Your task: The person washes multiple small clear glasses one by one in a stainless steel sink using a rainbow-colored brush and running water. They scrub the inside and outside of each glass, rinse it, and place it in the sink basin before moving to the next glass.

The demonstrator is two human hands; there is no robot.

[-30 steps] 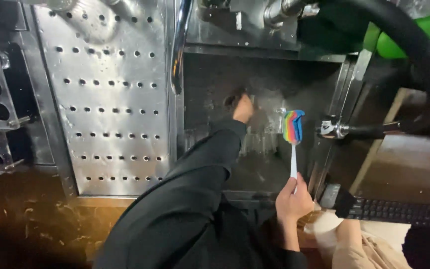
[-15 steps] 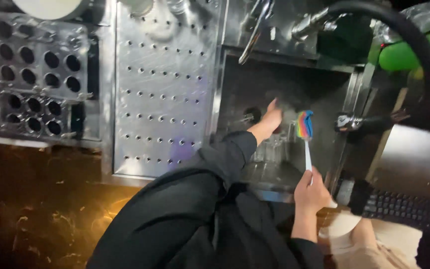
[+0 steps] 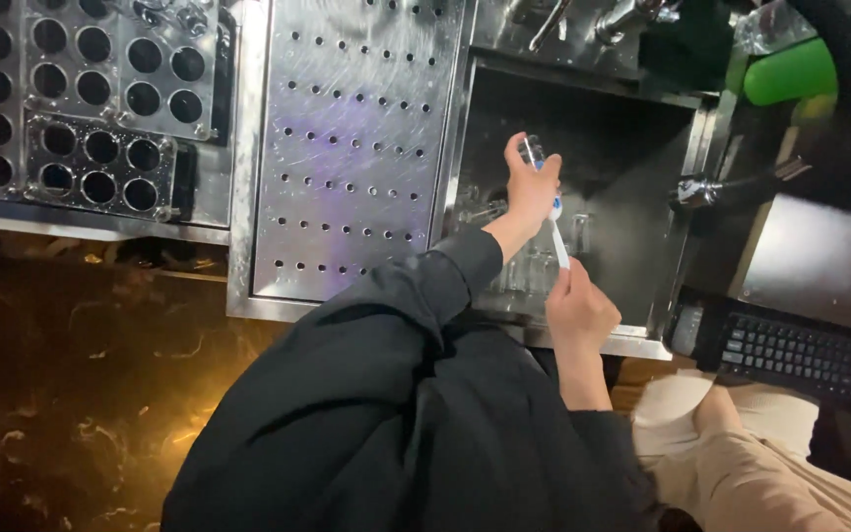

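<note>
The left arm, in a black sleeve, stretches forward over the sink's near left corner. The left hand is raised, fingers wrapped around a small clear glass held above the basin. The right hand sits lower, at the sink's near edge, forearm upright, fingers closed on the white handle of a brush that angles up to the glass. More glasses stand in the basin below.
</note>
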